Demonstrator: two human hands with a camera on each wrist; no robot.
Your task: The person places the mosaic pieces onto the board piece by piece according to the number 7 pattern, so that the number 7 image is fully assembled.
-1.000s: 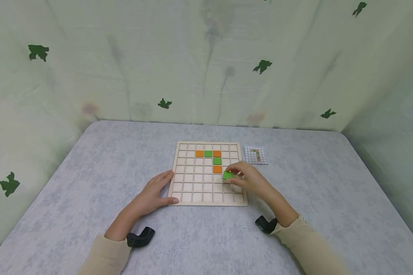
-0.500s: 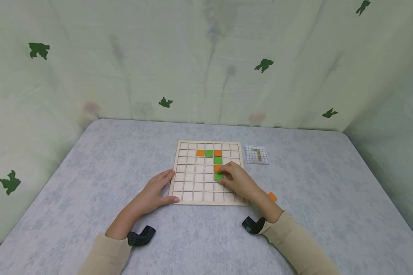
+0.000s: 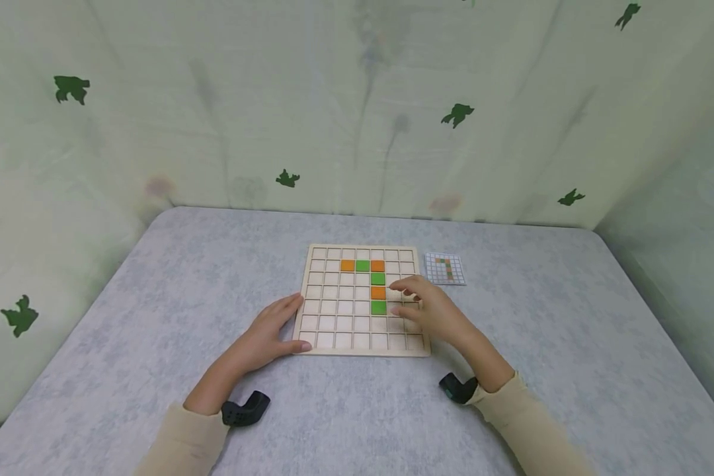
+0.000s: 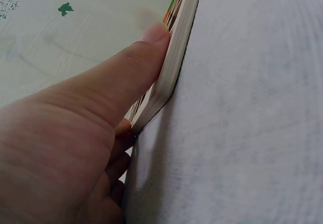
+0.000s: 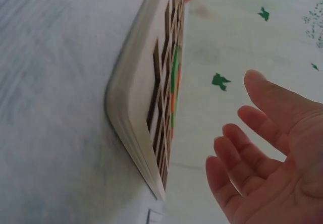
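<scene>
A wooden grid board (image 3: 363, 353) lies on the table, with orange and green square tiles in its cells. They form a row near the top and a column running down from its right end. The lowest is a green tile (image 3: 378, 307), below an orange tile (image 3: 378, 293). My left hand (image 3: 264, 336) rests at the board's near-left corner, fingers along the left side; its thumb (image 4: 144, 45) touches the rim in the left wrist view. Just right of the column, my right hand (image 3: 431, 309) hovers with fingers apart, holding nothing, as the right wrist view also shows.
A small printed card (image 3: 445, 268) with a coloured grid pattern lies right of the board. Grey mottled cloth covers the table (image 3: 214, 264). A pale curtain (image 3: 333, 99) with green bird shapes hangs behind. Each wrist wears a black device (image 3: 246, 409).
My right hand carried the green tile left, set it into the cell below the lowest orange tile, released it and drew back right. My left hand has stayed in place.
</scene>
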